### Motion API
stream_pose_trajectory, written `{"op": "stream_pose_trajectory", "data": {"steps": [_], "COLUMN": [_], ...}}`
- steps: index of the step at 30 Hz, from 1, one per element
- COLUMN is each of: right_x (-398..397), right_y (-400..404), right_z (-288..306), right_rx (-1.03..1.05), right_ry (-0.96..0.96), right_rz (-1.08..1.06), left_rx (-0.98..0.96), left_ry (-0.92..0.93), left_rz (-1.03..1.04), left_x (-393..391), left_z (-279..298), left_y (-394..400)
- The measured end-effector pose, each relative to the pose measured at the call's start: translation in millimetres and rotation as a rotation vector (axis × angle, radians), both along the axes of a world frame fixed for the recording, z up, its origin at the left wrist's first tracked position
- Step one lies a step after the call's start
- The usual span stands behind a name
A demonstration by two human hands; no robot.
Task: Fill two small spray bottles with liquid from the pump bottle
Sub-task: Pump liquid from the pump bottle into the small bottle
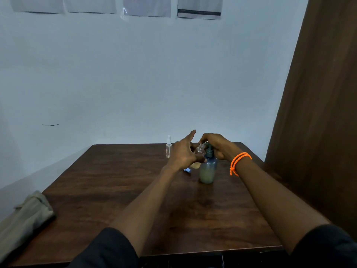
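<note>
Dark wooden table (119, 200) across the lower half, far edge against a pale wall (135, 84), right corner close to a brown curtain (318, 113), near edge cut by dark sleeves at the bottom. Broad bare wood open in the middle and to the left of the forearms; less room on the right, between the right forearm and the table's right edge. Folded beige cloth (25, 215) at the left edge, partly off the frame. Papers (146, 6) on the wall, cropped at the top. Pump bottle (208, 169) upright near the far right part of the table, bluish, pale liquid in its lower part. Right hand (218, 146) curled over the pump head, orange beaded bracelet (238, 161) at the wrist; nozzle mostly hidden under the fingers. Left hand (183, 153) just left of the pump, index finger stretched out, the other fingers curled around a small clear spray bottle (199, 151), tilted, its neck up at the nozzle; yellowish liquid visible low in it, outline hard to make out behind the fingers. Second small spray bottle (168, 147) upright, capped, just beyond and left of the left hand, near the far edge. Small pale-blue piece (187, 170) lying on the wood below the left hand, partly hidden, too small to identify.
</note>
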State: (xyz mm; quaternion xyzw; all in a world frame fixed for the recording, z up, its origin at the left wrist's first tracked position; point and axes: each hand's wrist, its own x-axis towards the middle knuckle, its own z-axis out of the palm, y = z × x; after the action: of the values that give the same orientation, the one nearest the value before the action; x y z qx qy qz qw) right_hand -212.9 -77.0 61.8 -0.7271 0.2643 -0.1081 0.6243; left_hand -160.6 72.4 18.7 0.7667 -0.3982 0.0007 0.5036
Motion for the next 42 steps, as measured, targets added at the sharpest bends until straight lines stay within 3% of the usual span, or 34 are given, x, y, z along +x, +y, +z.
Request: {"op": "stream_pose_trajectory", "data": {"steps": [7, 19, 24, 30, 36, 42], "right_x": [-6.4, 6.0, 4.3, 18.3, 23.6, 26.2], "right_y": [-6.1, 6.6, -3.3, 12.1, 13.6, 16.5], "right_z": [-32.4, -63.6, -70.1, -82.0, -80.5, -81.9], "right_rx": [0.128, 0.159, 0.171, 0.17, 0.009, 0.061], "right_ry": [-0.206, -0.412, -0.376, -0.476, -0.431, -0.438], "right_rz": [-0.026, -0.064, 0.022, -0.117, 0.006, -0.133], "left_rx": [-0.074, -0.066, -0.079, -0.095, -0.141, -0.16], "left_ry": [0.054, 0.048, 0.063, 0.044, 0.057, 0.054], "left_rz": [0.015, -0.027, -0.056, 0.037, 0.008, -0.012], "left_x": [7.7, 10.1, 7.1, 15.5, 13.0, 9.8], "left_z": [-10.9, -19.1, -24.0, -25.1, -17.9, -17.9], "left_y": [-0.9, -0.3, -2.4, 8.2, 16.6, 13.3]}}
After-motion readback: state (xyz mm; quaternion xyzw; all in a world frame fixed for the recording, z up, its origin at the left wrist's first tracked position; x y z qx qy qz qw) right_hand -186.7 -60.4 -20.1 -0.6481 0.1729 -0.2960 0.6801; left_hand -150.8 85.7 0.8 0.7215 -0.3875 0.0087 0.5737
